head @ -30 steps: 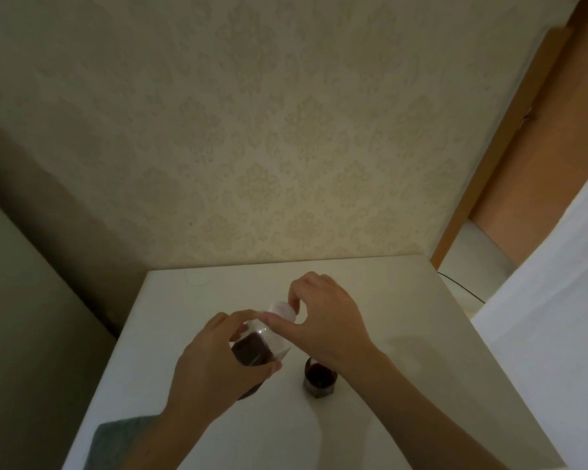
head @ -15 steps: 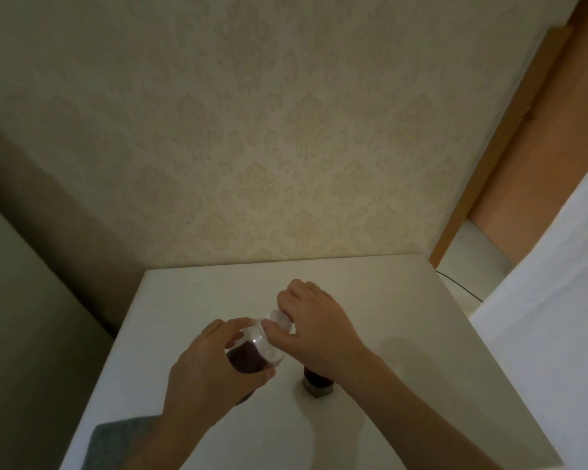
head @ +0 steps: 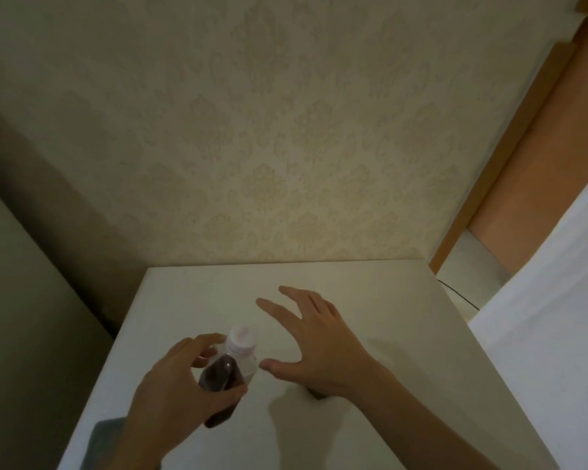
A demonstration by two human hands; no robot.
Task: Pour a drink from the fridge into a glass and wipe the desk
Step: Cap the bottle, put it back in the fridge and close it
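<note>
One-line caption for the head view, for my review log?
Left hand grips a capped bottle of dark drink on the white desk; right hand is open beside it, grey cloth at the near edge.

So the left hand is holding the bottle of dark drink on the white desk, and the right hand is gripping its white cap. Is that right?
Not quite. In the head view the right hand is open, fingers spread, beside the bottle and off its white cap. The rest holds: the left hand holds the bottle of dark drink over the white desk.
</note>
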